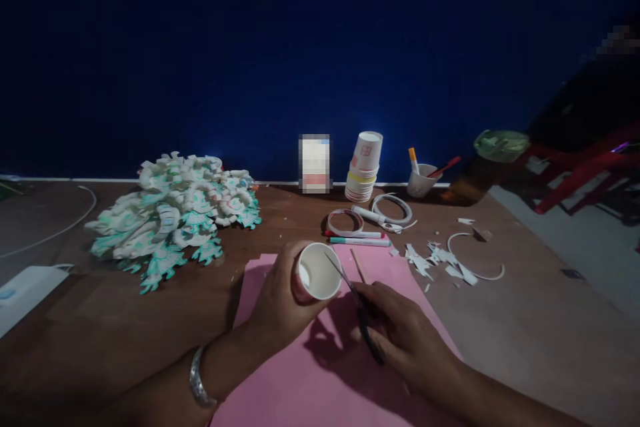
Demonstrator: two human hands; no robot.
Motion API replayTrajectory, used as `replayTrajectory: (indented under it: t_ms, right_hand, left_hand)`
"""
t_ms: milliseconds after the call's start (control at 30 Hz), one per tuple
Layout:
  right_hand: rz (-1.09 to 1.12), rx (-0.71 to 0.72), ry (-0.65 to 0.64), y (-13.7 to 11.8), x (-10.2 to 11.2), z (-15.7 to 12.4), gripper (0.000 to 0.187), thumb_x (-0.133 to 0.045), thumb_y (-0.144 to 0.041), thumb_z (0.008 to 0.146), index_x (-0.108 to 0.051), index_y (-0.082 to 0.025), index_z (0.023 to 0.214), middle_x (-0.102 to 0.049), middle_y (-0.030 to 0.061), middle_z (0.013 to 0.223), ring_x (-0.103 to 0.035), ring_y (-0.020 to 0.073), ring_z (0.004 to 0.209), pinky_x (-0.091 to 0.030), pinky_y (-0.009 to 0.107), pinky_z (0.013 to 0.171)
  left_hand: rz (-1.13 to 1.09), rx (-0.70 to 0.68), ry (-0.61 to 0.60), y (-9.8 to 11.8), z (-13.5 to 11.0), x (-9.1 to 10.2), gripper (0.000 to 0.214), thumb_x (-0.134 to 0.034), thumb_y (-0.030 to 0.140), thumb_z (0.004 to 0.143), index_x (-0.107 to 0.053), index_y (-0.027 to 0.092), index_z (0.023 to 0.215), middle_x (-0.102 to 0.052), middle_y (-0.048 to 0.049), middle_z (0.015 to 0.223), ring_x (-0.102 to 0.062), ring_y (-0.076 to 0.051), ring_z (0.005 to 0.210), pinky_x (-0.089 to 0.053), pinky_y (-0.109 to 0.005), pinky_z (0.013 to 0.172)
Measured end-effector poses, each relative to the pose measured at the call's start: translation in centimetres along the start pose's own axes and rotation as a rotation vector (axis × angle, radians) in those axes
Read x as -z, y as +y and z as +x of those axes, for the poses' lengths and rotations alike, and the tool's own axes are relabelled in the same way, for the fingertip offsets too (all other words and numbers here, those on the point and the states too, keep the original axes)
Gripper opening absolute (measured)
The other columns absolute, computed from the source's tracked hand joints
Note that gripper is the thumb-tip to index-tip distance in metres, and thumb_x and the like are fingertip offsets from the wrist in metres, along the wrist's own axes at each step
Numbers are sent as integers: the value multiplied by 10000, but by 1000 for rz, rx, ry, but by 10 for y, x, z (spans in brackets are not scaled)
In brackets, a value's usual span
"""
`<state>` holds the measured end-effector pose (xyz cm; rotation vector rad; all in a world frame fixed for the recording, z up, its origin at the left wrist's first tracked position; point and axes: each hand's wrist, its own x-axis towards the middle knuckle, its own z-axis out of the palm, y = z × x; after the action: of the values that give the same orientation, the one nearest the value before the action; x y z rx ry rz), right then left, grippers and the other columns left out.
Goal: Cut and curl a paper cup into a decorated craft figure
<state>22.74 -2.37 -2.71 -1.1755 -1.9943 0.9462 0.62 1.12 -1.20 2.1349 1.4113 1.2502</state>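
Note:
My left hand (pixel 280 293) is wrapped round a white paper cup (pixel 321 271), its open mouth tilted toward me. In my right hand (pixel 400 327) is a pair of scissors (pixel 367 333) with dark handles. A blade of the scissors reaches over the cup's rim on its right side. Both hands are above a pink sheet of paper (pixel 325 387). A thin stick-like thing (pixel 358 265) lies on the pink paper just beyond the scissors.
Cut paper cups with green-coloured edges (pixel 180 213) are heaped at left. Stacked cups (pixel 365 167), a cup with pens (pixel 423 180), markers (pixel 360 241) and a cut ring (pixel 393 209) stand or lie behind. Paper scraps (pixel 440 260) lie right; a power strip (pixel 30 290) lies left.

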Motion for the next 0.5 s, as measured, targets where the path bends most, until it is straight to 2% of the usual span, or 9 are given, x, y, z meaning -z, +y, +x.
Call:
replayTrajectory:
  t_ms: [267,367,500]
  right_hand:
    - [47,-21,4,-3,0,-2,392,-617,-236,913,-567,-211,1301,-618,47,993,-570,180,834,-459,294,738]
    - [20,-18,15,-2,0,-2,382,-621,-234,916,-575,-205,1295,-607,44,953,-562,174,796,-456,290,711]
    - [-10,4,38,0,0,-5,394,-615,-265,930,-572,-194,1315,-606,53,943,-565,176,774,-468,292,696]
  left_hand:
    - [218,-373,30,-5,-3,-1,613,-672,110,766,-435,174,1327,-622,-149,1197,-617,-287,1126,-540,-425,959]
    - [255,-373,38,-4,-3,0,620,-677,117,766,-427,175,1330,-625,-157,1198,-622,-295,1124,-543,-427,952]
    - [254,-267,-5,-1,-4,3,610,-744,137,713,-477,178,1260,-673,-133,1148,-663,-289,1072,-560,-404,914]
